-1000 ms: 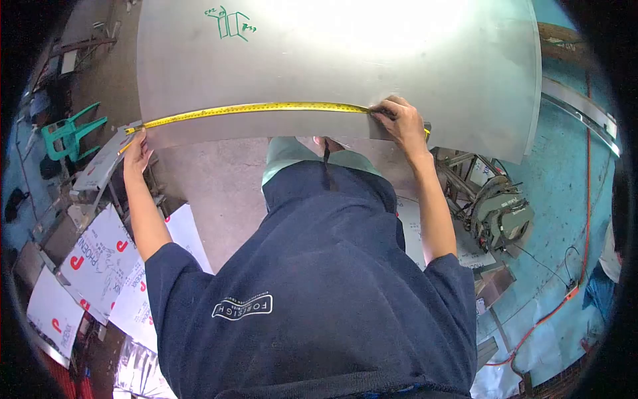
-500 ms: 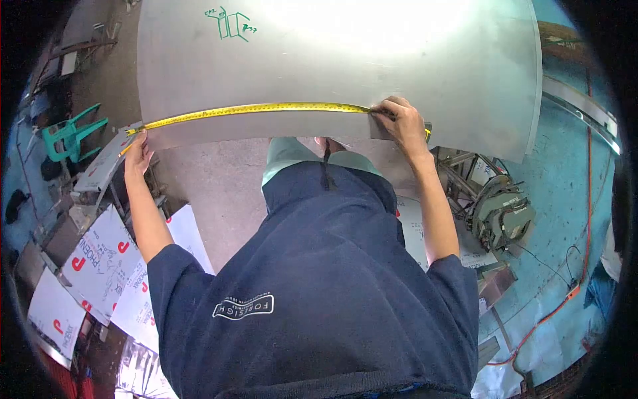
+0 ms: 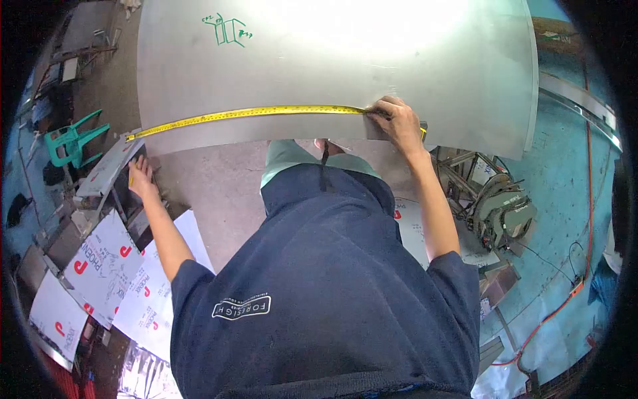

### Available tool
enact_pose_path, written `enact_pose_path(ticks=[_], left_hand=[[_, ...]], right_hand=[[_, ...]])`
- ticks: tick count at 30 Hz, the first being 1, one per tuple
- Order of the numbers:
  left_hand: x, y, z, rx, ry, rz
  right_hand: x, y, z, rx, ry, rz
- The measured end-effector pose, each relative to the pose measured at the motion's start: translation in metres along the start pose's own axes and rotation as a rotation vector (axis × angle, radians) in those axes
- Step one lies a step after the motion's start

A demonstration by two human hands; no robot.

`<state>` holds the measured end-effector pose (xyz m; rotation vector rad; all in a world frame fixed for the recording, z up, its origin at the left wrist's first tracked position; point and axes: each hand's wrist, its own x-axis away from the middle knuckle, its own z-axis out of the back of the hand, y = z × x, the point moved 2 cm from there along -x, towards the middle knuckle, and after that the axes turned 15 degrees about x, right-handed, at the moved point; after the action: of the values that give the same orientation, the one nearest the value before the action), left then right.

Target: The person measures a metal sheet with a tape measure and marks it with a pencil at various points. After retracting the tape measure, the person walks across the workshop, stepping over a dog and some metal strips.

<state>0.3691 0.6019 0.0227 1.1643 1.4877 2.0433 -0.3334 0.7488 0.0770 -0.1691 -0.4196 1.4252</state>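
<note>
A yellow tape measure (image 3: 259, 111) lies stretched across a large metal sheet (image 3: 299, 73), near the edge closest to my body. My right hand (image 3: 397, 125) pinches the blade at its right end, with the tape's case partly showing beside the wrist. The blade's free end rests at the sheet's left corner. Just below that corner is my left hand (image 3: 141, 178), off the tape, its fingers bent around a thin yellow pencil (image 3: 131, 180) that shows only in part. Green handwritten marks (image 3: 227, 30) are on the sheet's upper left.
A green plastic stool (image 3: 74, 141) stands at the left. Printed white-covered sheets (image 3: 100, 263) lean at the lower left. To the right are a green machine (image 3: 502, 216) on a metal frame and an orange cable (image 3: 545, 318) on the blue floor.
My left hand has let go of the tape's end and moved down from the sheet's corner. My right hand still holds the tape, shifted very slightly left.
</note>
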Motion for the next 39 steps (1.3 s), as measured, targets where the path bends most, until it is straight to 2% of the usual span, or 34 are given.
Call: enact_pose_path(ticks=[1, 2, 4, 5, 7, 9, 11, 13, 15, 17, 19, 22, 30, 35, 39], left_hand=[[0.013, 0.001, 0.002, 0.013, 0.083, -0.125], [0.030, -0.001, -0.001, 0.012, 0.079, -0.127], [0.075, -0.005, -0.017, -0.058, 0.109, -0.444], [0.095, -0.011, -0.031, -0.058, 0.108, -0.442], [0.146, -0.018, -0.070, -0.492, -0.044, -0.678], [0.226, -0.012, -0.138, -0.439, -0.263, -0.665], [0.278, -0.019, -0.196, -0.385, -0.544, -0.871], [0.305, -0.033, -0.243, -0.441, -0.676, -1.039], [0.325, -0.046, -0.291, -0.249, -0.754, -0.916], [0.346, -0.050, -0.334, -0.144, -0.814, -0.947], [0.356, -0.061, -0.371, -0.073, -0.833, -1.094], [0.358, -0.087, -0.396, -0.075, -0.871, -1.056], [0.351, -0.102, -0.395, -0.231, -0.869, -0.976], [0.353, -0.099, -0.395, -0.333, -0.820, -1.026], [0.353, -0.101, -0.394, -0.373, -0.792, -1.047]], right_hand=[[0.001, 0.000, -0.001, -0.005, 0.011, 0.002], [0.001, 0.000, -0.002, -0.011, 0.022, 0.003], [0.000, -0.001, 0.000, -0.025, 0.011, 0.002], [0.000, 0.000, 0.001, -0.039, -0.004, 0.003], [0.001, 0.002, -0.001, -0.033, 0.007, 0.010], [0.001, 0.000, 0.000, -0.028, 0.022, 0.020], [0.001, -0.002, 0.003, -0.035, -0.022, -0.012], [0.001, 0.000, -0.001, -0.037, -0.029, -0.020], [0.000, 0.003, -0.002, -0.036, -0.043, -0.029], [-0.001, 0.002, 0.000, -0.016, -0.024, 0.001], [0.000, 0.001, 0.001, -0.016, -0.026, 0.004], [0.005, -0.003, 0.002, -0.004, -0.004, -0.003], [0.004, 0.003, -0.006, -0.014, 0.057, 0.027], [0.008, 0.004, -0.005, -0.040, 0.142, 0.102], [0.011, 0.015, 0.001, -0.087, 0.132, 0.185]])
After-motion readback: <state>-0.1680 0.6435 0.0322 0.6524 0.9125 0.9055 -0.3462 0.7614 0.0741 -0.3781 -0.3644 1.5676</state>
